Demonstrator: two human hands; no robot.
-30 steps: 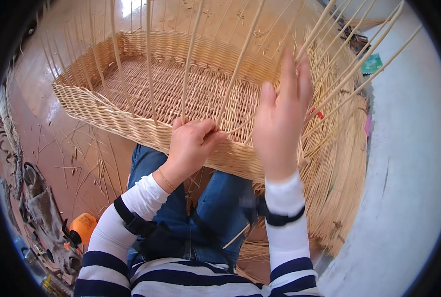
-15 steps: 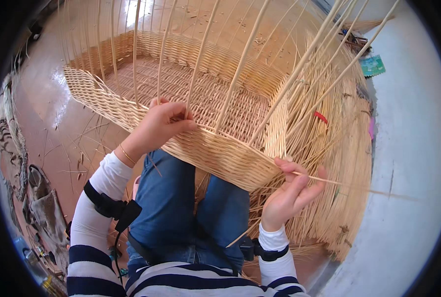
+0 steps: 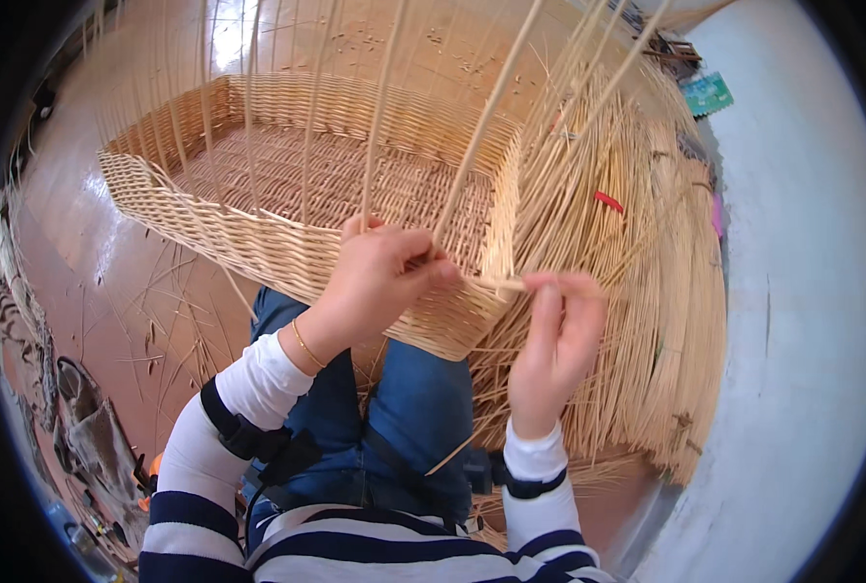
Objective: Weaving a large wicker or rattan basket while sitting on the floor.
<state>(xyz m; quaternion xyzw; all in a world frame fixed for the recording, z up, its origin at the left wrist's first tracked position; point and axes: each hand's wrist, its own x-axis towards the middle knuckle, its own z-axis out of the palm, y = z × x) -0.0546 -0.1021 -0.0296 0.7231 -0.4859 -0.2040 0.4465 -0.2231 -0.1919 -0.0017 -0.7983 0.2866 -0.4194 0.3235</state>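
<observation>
A shallow rectangular wicker basket (image 3: 200,225) rests tilted over my knees, its long near wall toward me. Tall upright stakes (image 3: 379,126) rise from its rim. My left hand (image 3: 384,272) is closed on the near rim towards the right corner, fingers pinched by two stakes. Just off that corner, my right hand (image 3: 561,340) pinches a thin wicker strand (image 3: 496,283) between thumb and fingers. The strand runs from the rim by my left fingertips into the right hand. Beyond the right fingers its end is hard to make out.
Bundles of long pale rods (image 3: 646,321) lie on the right, a red tie (image 3: 609,202) among them, beside a pale wall (image 3: 802,291). Cut scraps (image 3: 175,340) litter the brown floor at left. A grey-brown cloth (image 3: 93,413) lies far left. A green packet (image 3: 707,93) is at the back right.
My left hand has moved right along the rim, towards the corner. My right hand has risen slightly, still pinching the strand. The basket has shifted left in view.
</observation>
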